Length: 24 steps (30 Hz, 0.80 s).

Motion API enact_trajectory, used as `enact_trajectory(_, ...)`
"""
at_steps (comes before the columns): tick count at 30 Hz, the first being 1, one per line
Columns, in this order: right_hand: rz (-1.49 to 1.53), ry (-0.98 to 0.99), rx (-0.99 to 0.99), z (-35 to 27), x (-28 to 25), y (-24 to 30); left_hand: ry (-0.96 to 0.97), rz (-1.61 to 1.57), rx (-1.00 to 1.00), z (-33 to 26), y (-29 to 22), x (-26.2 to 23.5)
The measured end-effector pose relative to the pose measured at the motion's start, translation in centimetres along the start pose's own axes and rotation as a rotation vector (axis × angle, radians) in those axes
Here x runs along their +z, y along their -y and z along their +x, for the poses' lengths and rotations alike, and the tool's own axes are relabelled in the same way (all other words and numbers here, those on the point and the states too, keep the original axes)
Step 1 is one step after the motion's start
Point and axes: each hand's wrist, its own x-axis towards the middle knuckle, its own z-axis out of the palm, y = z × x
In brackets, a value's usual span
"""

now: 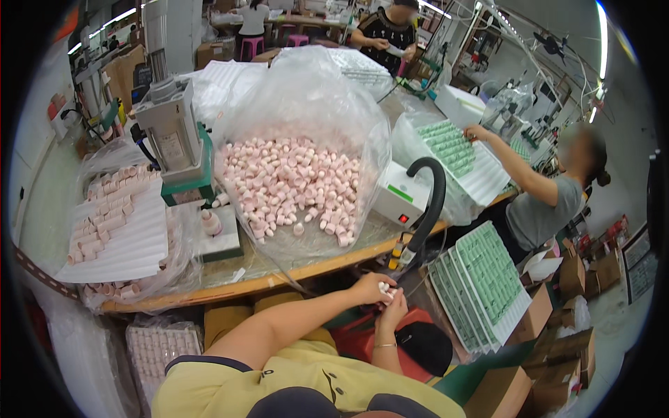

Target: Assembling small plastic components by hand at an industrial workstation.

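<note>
My left hand (365, 290) and my right hand (393, 311) meet just in front of the table's edge, fingers closed. Between them are several small white pieces (385, 288), too small to make out fully; both hands seem to hold them. Above my hands hangs the end of a black bent hose (433, 202) with a yellow and black fitting (396, 255). Left of it, a large clear plastic bag (306, 83) lies open with many pale pink caps (293, 177) inside. One pink and white piece (211, 222) stands upright on the metal base below the press (171, 136).
A white box with a red switch (404, 196) stands right of the bag. White foam sheets (132, 233) with rows of pink parts lie at left. Stacked green-filled trays (481, 279) stand at right, near cardboard boxes (498, 393). A co-worker (543, 209) reaches over another tray.
</note>
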Motion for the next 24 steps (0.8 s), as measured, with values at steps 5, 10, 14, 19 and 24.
enact_trajectory(5, 0.136, -0.020, -0.081, 2.5, -0.9, 2.1, 0.050, 0.013, 0.099, 1.6, -3.8, 0.6)
enact_trajectory(10, 0.208, 0.085, 0.076, -0.2, 2.3, 2.0, -0.009, -0.245, 0.039, -2.3, -1.8, -2.6)
enact_trajectory(14, 0.224, 0.139, 0.124, -4.6, 6.9, 1.8, -0.133, -0.507, 0.039, -8.8, -0.7, -6.2)
enact_trajectory(19, -0.176, 0.632, -0.176, -8.6, 11.0, 3.9, -0.353, -0.316, -0.071, -26.3, -3.3, -13.7)
enact_trajectory(24, -0.401, 0.825, -0.489, -7.4, 16.0, 5.2, -1.039, -0.021, -0.423, -51.7, -1.0, -13.0)
